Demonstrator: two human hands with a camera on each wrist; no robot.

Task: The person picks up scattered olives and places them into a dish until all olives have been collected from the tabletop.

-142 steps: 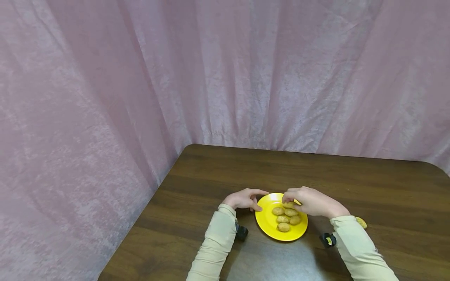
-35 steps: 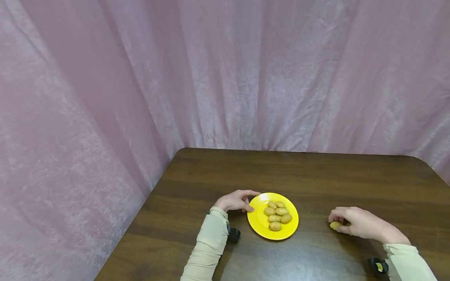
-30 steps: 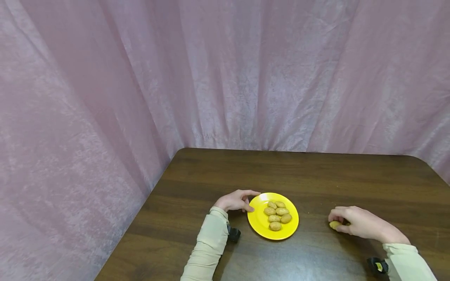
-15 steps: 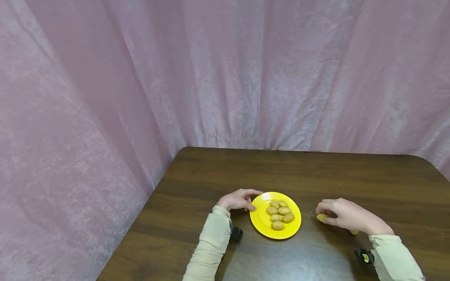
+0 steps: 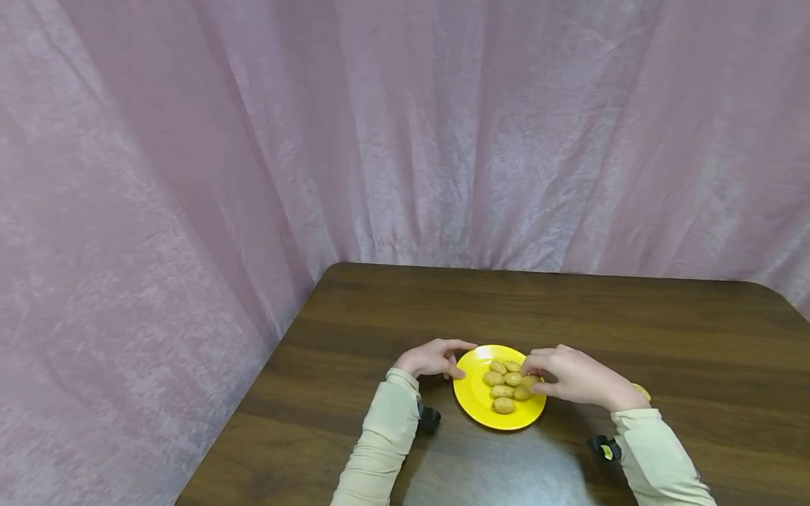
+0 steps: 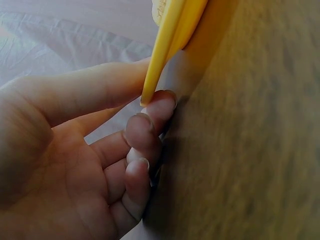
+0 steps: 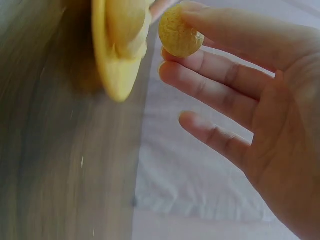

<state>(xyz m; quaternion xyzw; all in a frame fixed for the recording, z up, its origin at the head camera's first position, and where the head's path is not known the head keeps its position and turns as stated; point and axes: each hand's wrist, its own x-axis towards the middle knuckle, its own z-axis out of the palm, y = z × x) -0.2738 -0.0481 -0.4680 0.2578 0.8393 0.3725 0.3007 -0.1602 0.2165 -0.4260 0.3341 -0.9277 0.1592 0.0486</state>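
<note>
A yellow plate [image 5: 474, 404] lies on the table, bearing several tan walnuts [image 5: 503, 405] in a cluster. My left hand [image 5: 433, 358] grips the plate's left rim; in the left wrist view the thumb lies over the rim [image 6: 159, 60] and the curled fingers are under it. My right hand [image 5: 579, 376] is over the plate's right side. Between its thumb and fingertips it pinches one walnut [image 7: 180, 32], held off the plate in the right wrist view, with the other fingers spread below.
Another yellowish piece [image 5: 642, 391] lies on the brown wooden table [image 5: 405, 302], partly hidden behind the right wrist. Pink curtains [image 5: 443, 140] hang behind the table and along its left side. A dark wrist camera [image 5: 427, 419] is strapped to the left wrist.
My right hand has moved left from the table to the plate, carrying a walnut. The left hand keeps its grip on the rim. The head view has shifted slightly.
</note>
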